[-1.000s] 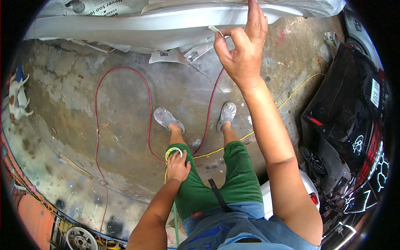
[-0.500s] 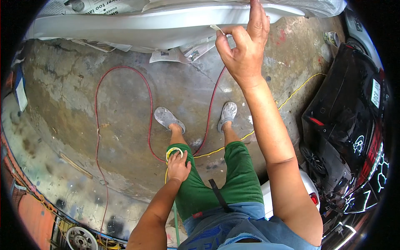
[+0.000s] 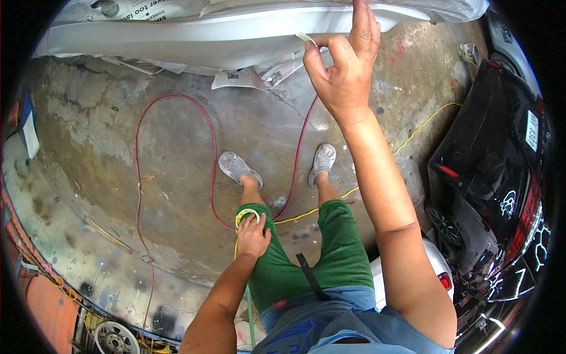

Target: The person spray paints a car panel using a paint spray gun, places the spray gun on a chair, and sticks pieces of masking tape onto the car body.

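My right hand (image 3: 345, 74) is raised at the silver-white car panel (image 3: 194, 41), thumb and index finger pinching a small pale strip of tape (image 3: 305, 38). The other fingers of that hand stretch up past the panel's edge. On my left knee, over the green shorts (image 3: 283, 268), rests my left hand (image 3: 253, 237). Its fingers curl over a roll of masking tape (image 3: 240, 218), a pale ring. Newspaper sheets (image 3: 239, 79) hang below the panel, and more newspaper (image 3: 135, 9) covers the area above it.
A red hose (image 3: 214, 159) loops over the concrete floor around my feet. A yellow cord (image 3: 421, 125) runs to the right. Dark car body parts (image 3: 483, 159) stand at the right. A wheel rim (image 3: 116, 338) and a wooden stick (image 3: 108, 234) lie at lower left.
My right hand has shifted very slightly left, with the tape strip still pinched. The left hand and the tape roll stay where they were.
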### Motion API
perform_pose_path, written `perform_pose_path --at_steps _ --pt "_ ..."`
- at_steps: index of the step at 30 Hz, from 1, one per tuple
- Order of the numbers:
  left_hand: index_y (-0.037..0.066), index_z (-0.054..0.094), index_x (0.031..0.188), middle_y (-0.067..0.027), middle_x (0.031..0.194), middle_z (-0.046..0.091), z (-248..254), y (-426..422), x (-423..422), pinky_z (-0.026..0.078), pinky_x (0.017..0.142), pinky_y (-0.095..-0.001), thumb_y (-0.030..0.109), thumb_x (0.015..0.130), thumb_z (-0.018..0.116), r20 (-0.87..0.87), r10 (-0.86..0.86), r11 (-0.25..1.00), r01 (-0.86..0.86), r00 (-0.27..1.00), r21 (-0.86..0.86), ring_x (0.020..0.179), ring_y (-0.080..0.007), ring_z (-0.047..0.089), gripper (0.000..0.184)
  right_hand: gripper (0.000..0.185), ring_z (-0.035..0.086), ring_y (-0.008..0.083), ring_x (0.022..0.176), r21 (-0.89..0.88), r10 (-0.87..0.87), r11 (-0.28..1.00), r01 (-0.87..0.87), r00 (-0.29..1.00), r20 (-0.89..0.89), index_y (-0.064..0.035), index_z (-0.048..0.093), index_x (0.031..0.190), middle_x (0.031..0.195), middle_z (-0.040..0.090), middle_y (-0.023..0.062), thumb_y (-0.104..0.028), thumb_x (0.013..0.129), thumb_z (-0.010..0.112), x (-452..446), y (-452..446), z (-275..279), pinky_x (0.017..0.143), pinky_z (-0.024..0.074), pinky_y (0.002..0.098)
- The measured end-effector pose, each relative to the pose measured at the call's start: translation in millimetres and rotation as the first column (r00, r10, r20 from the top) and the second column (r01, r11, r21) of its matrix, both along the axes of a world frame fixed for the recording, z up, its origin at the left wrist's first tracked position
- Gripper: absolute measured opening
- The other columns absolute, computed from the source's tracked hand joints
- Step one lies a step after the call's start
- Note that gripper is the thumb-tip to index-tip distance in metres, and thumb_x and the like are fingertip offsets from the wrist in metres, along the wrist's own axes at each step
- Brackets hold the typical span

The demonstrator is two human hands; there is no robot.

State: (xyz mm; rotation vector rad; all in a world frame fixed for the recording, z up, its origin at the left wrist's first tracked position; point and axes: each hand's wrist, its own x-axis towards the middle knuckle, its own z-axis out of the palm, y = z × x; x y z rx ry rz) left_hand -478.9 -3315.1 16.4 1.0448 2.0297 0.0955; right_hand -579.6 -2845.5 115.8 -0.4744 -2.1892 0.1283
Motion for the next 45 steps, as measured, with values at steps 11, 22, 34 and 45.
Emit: perform_pose_path --at_steps 11,22,34,45 --pt "0.009 0.06 0.136 -0.0182 0.124 0.065 -2.9 -4.1 0.8 0.035 0.112 -0.0476 0.031 0.085 0.067 0.003 0.004 1.0 -0.004 1.0 0.012 0.129 -0.0332 0.051 0.056 0.017 0.035 0.0502 0.142 -0.061 -0.047 0.997 0.053 0.994 0.099 0.0024 0.053 0.071 0.155 0.032 0.035 -0.002 0.068 0.068 1.0 -8.3 15.7 0.115 0.0292 0.0571" --pt "0.009 0.06 0.136 -0.0184 0.126 0.064 -1.8 -2.5 0.2 0.035 0.112 -0.0477 0.032 0.086 0.066 0.005 -0.003 1.0 0.003 1.0 -0.007 0.129 -0.0332 0.051 0.056 0.015 0.035 0.0489 0.142 -0.017 -0.036 0.999 0.037 0.999 0.033 0.0013 0.052 0.074 0.155 0.033 0.0343 -0.002 0.069 0.066 0.7 -4.0 7.6 0.115 0.0291 0.0569" --pt "0.009 0.062 0.134 -0.0182 0.126 0.064 -1.2 -3.2 -1.2 0.036 0.111 -0.0479 0.03 0.085 0.067 0.011 0.004 1.0 -0.004 1.0 0.015 0.128 -0.0336 0.051 0.053 0.016 0.034 0.0494 0.142 -0.052 -0.042 0.998 0.043 0.999 0.03 0.0014 0.053 0.073 0.156 0.031 0.034 -0.001 0.068 0.068 -2.6 -8.0 6.6 0.115 0.0288 0.0567" --pt "0.01 0.063 0.134 -0.0174 0.125 0.065 -0.8 -3.9 -3.0 0.037 0.11 -0.0479 0.029 0.085 0.067 0.009 0.007 0.999 -0.007 1.0 0.037 0.126 -0.0337 0.052 0.053 0.017 0.035 0.0494 0.142 -0.014 -0.046 0.999 0.046 0.999 0.012 0.0017 0.052 0.071 0.156 0.032 0.0337 0.0 0.067 0.068 -4.0 -6.4 3.8 0.115 0.0301 0.0569"
